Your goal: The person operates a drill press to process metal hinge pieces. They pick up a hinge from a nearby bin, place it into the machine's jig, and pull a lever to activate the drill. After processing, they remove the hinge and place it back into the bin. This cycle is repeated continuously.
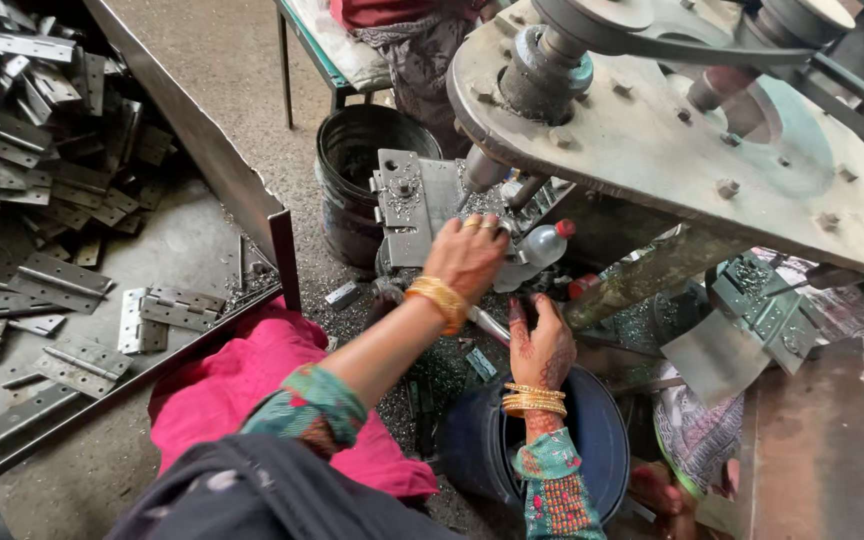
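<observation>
Covering the concrete floor, metal shavings surround a hinge-strewn tray.

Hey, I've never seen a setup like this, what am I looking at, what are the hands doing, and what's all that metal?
One picture, from a camera on the worker's head, looking down. The big grey machine with belt and pulleys looks like a drill press. The left hand rests on a metal hinge lying under the spindles. The right hand grips a lever below. A tray at left holds a pile of hinges. Metal shavings lie around a black bucket.
</observation>
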